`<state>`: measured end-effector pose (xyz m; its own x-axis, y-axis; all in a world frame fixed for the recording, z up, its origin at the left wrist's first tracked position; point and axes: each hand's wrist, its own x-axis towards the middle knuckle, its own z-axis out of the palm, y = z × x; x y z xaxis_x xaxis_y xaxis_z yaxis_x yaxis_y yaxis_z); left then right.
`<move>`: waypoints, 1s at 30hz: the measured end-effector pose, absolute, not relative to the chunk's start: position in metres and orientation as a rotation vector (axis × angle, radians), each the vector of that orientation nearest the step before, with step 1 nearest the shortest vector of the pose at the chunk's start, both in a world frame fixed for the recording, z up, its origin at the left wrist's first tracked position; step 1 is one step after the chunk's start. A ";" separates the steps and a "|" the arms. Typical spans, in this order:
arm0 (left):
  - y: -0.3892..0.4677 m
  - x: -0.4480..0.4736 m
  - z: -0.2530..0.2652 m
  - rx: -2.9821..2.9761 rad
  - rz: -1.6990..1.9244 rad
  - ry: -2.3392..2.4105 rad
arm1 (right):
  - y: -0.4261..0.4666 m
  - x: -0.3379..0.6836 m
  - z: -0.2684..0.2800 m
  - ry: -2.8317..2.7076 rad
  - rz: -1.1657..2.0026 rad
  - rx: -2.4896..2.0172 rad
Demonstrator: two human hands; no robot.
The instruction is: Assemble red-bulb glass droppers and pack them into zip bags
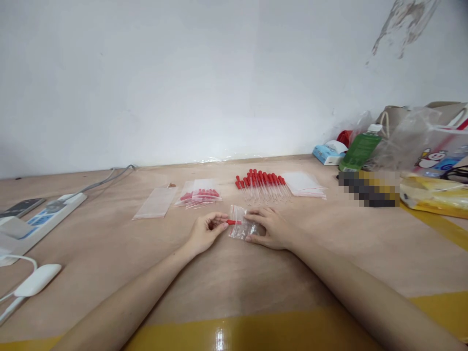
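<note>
Close in front of me, my left hand pinches the red bulb of a dropper. The bulb's front part lies inside a small clear zip bag, and its thin tube is hard to make out through the plastic. My right hand curls over the bag's right side, gripping it with thumb and fingers. Behind the hands lies a heap of red-bulbed droppers with clear tubes. Beside it is a stack of flat zip bags. Farther left, several bags hold droppers.
More flat zip bags lie left of the filled ones. A power strip and a white cable piece are at the left. On the right stand a green bottle, a tissue pack and a yellow packet.
</note>
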<state>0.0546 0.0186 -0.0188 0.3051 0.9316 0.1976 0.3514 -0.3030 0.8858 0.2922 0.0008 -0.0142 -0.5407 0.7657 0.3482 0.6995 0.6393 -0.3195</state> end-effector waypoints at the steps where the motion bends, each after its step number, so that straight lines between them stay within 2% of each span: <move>1: 0.019 0.055 -0.019 1.812 0.969 1.137 | 0.001 0.292 -0.014 -2.405 0.189 -1.149; 15: 0.019 0.076 -0.019 1.926 0.923 1.167 | 0.001 0.290 -0.013 -2.457 0.226 -1.121; 24: 0.017 0.070 -0.016 2.134 0.859 1.164 | 0.013 0.321 -0.007 -2.445 0.463 -1.053; 30: 0.018 0.062 -0.013 2.183 0.842 1.227 | 0.017 0.327 -0.007 -2.447 0.483 -1.078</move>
<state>0.0618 0.0185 -0.0135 0.4040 0.8734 0.2718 0.5681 -0.4725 0.6739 0.3268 0.0174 -0.0072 -0.6105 0.7561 0.2356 0.6100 0.6387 -0.4691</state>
